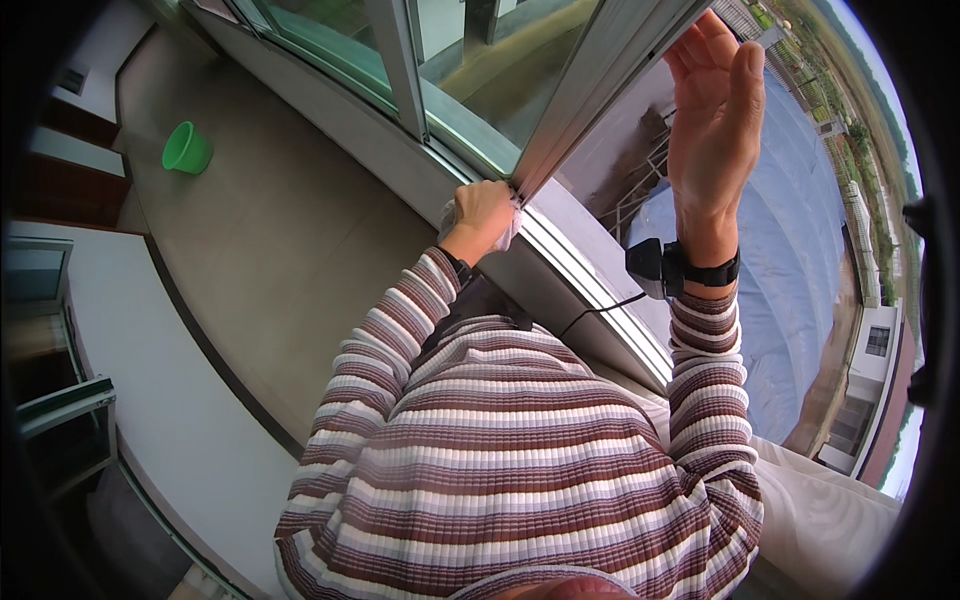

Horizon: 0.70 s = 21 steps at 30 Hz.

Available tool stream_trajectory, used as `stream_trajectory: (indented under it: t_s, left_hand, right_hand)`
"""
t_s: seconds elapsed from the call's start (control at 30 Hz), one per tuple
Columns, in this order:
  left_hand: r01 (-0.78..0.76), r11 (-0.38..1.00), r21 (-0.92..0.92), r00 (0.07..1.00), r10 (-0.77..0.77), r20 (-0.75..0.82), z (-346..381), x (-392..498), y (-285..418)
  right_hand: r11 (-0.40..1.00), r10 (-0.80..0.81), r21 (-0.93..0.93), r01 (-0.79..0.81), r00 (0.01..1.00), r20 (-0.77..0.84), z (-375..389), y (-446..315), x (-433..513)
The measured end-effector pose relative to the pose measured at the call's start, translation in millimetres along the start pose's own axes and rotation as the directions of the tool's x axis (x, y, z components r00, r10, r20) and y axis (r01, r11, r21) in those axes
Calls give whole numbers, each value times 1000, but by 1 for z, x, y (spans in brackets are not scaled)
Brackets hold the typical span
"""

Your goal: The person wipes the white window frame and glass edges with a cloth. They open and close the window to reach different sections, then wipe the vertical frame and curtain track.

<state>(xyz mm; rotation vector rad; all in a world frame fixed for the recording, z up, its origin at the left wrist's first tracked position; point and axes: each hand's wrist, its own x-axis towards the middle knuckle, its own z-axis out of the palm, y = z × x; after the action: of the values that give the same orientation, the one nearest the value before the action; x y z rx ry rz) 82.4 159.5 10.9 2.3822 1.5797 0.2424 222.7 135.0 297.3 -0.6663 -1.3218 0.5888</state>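
Observation:
My left hand point(482, 214) is closed on a pale cloth point(511, 234) at the foot of the sliding window's metal frame point(541, 154), where it meets the sill track point(581, 268). To its upper right my right hand point(712, 112) is raised beside the frame's outer edge, palm showing and thumb apart, with nothing seen in it. Its fingertips are close to the frame; whether they touch it I cannot tell. A black device point(654, 268) with a cable is strapped to my right wrist.
A green plastic bucket point(187, 148) is on the floor point(277, 225) at the left. Glass panes point(502, 82) stand above the sill. Outside lies a large blue tarpaulin point(780, 247) beside metal bars. A whitish curtain point(817, 495) hangs at the lower right; an open window point(71, 409) is at the lower left.

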Motion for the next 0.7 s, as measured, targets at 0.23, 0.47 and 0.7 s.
stream_trajectory:
  t_s: [0.23,0.47,0.7]
  left_hand:
    - [45,989,142,996,-55,67,-35,15,-20]
    - [181,962,206,937,-105,-334,-44,44,-81]
    - [126,992,30,941,-110,-319,-19,13,-56]
  right_hand:
    - [998,47,-45,-49,998,-41,0,-8,-7]
    - [994,-80,-68,81,997,21,3,-10,-5]
    - [989,-76,-123,81,996,45,-15,-2,-3]
